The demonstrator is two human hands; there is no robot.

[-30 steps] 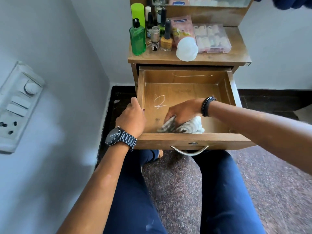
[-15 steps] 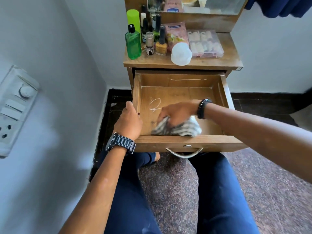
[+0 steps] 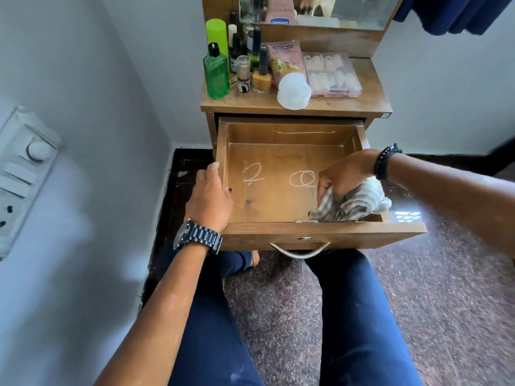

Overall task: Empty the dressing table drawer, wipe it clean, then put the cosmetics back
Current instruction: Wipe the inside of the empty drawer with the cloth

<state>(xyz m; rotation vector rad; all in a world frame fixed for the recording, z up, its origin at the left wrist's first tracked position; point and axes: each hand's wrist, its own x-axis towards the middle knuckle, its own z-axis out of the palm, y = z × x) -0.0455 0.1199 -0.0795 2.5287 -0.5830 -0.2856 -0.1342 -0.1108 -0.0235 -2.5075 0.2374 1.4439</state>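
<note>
Here the drawer (image 3: 278, 190) stands pulled out from under the tabletop (image 3: 370, 98), with nothing lying on its wooden floor but white scribbled marks: one near the left wall, a pair of loops toward the middle, and a thin line on the back wall. The right hand (image 3: 345, 174), with a dark bead bracelet (image 3: 386, 161) on its wrist, has its fingers curled around a bunched grey-and-white striped cloth (image 3: 354, 204) and presses it down in the front right corner of the drawer, just beside the looped marks. The left hand (image 3: 209, 199), a black wristwatch (image 3: 196, 238) on its wrist, grips the left wall of the drawer near the front corner, thumb on the top edge and fingers bent over the inside. The cosmetics sit on the tabletop above: a green bottle (image 3: 216, 75) at the front left corner, a lime green can (image 3: 216, 34) behind it, a yellow nail polish bottle (image 3: 262, 76) and several small dark bottles nearby, a pink tube (image 3: 287, 65) with a white cap lying toward the front edge, and a clear compartment box (image 3: 331, 75) on the right side. A metal handle (image 3: 299, 250) hangs on the drawer front above the person's knees.
</note>
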